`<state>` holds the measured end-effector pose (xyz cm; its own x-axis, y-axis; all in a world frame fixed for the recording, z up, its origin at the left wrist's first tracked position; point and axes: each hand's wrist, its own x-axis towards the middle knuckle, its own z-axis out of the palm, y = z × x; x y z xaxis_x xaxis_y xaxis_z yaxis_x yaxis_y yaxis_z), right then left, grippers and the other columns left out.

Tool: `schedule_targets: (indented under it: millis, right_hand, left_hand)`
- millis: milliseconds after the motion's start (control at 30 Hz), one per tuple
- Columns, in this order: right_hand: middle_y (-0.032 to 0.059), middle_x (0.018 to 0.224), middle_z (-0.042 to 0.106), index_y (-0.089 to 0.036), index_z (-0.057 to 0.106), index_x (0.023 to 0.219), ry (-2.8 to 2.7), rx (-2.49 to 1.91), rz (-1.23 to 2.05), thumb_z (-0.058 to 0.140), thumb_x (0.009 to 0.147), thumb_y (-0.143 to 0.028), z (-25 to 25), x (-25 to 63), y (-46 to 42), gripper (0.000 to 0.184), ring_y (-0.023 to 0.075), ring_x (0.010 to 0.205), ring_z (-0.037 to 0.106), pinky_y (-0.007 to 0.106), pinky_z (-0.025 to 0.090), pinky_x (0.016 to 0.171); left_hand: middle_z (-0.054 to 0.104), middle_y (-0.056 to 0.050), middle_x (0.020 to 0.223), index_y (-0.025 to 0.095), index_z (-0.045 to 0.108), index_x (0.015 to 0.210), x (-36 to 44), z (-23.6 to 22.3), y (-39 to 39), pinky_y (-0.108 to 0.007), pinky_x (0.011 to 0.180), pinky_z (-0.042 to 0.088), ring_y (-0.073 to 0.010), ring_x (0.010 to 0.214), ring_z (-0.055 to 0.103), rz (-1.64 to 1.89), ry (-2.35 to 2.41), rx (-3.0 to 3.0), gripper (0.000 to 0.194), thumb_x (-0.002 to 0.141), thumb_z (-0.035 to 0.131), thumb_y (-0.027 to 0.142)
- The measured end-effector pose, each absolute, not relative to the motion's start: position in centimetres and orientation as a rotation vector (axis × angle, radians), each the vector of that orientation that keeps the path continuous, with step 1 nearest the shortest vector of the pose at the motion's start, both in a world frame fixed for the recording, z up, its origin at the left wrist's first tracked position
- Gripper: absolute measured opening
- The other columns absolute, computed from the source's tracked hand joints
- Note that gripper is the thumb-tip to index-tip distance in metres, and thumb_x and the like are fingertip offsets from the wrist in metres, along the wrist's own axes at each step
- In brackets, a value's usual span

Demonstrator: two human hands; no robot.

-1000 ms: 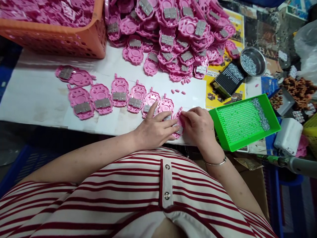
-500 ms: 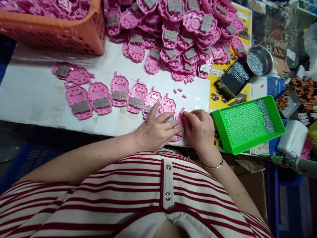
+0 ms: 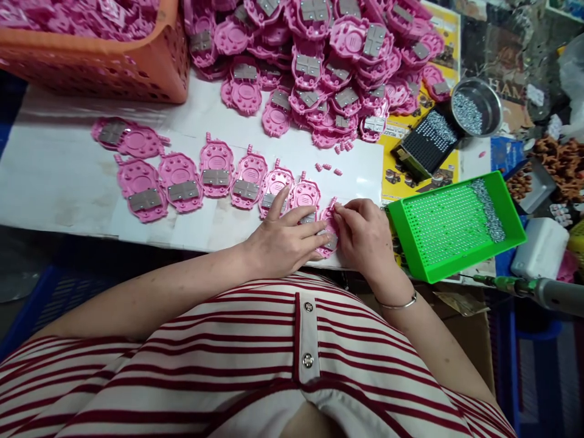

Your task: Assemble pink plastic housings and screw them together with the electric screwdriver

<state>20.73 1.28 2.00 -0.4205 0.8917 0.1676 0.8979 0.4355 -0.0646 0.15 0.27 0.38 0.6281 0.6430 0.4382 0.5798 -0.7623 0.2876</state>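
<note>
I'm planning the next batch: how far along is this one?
Partway, perhaps. Seemingly done: row cases with plates and top pegs. In hand: the end case, left hand on it, right hand at its peg. Seemingly left: loose pegs beyond the row. Whether the pile is waiting or finished, I can't tell.

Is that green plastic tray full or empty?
Partly filled: small silvery pieces lie heaped towards the right end of the green perforated plastic tray, with no heap elsewhere in it.
</note>
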Motion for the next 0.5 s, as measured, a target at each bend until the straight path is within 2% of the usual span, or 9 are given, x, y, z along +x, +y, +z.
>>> schedule_targets:
  millis: [133, 300, 367, 500]
  right_hand:
    - [0.0147, 0.113, 0.065, -0.019, 0.061, 0.130, -2.465, -1.597, 0.003, 0.043, 0.099, -0.030, 1.4, 21.1, 0.8, 0.037, 0.0251, 0.100, 0.057, 0.040, 0.044, 0.085]
    - [0.0133, 0.112, 0.064, -0.024, 0.055, 0.137, -2.334, -1.413, 0.088, 0.051, 0.095, -0.027, 0.9, 22.6, 1.0, 0.043, 0.0237, 0.099, 0.061, 0.041, 0.052, 0.085]
    - [0.0142, 0.117, 0.062, -0.026, 0.050, 0.142, -2.185, -1.406, 0.005, 0.055, 0.093, -0.025, 1.0, 23.2, 1.5, 0.050, 0.0251, 0.103, 0.061, 0.043, 0.054, 0.086]
    - [0.0150, 0.110, 0.063, -0.026, 0.058, 0.135, -2.101, -1.343, -0.154, 0.058, 0.091, -0.023, 2.0, 23.7, 2.4, 0.044, 0.0273, 0.101, 0.063, 0.044, 0.055, 0.086]
  left_hand:
    - [0.073, 0.000, 0.121, 0.030, 0.070, 0.118, 0.0, 0.3, 0.3, -0.070, 0.122, 0.001, -0.0282, 0.121, 0.059, 0.790, 1.018, 2.714, 0.026, 0.095, 0.060, 0.038]
    - [0.073, 0.000, 0.121, 0.029, 0.071, 0.116, 0.7, 0.4, 0.9, -0.068, 0.123, 0.000, -0.0279, 0.123, 0.059, 0.784, 1.050, 2.753, 0.025, 0.095, 0.061, 0.039]
    - [0.073, 0.000, 0.122, 0.029, 0.071, 0.116, 1.4, 0.4, 1.5, -0.067, 0.124, 0.001, -0.0278, 0.124, 0.058, 0.765, 1.036, 2.799, 0.026, 0.095, 0.061, 0.040]
    - [0.069, 0.000, 0.129, 0.030, 0.070, 0.116, 2.1, 0.5, 2.8, -0.066, 0.123, 0.006, -0.0279, 0.126, 0.057, 0.767, 1.057, 2.850, 0.028, 0.096, 0.057, 0.044]
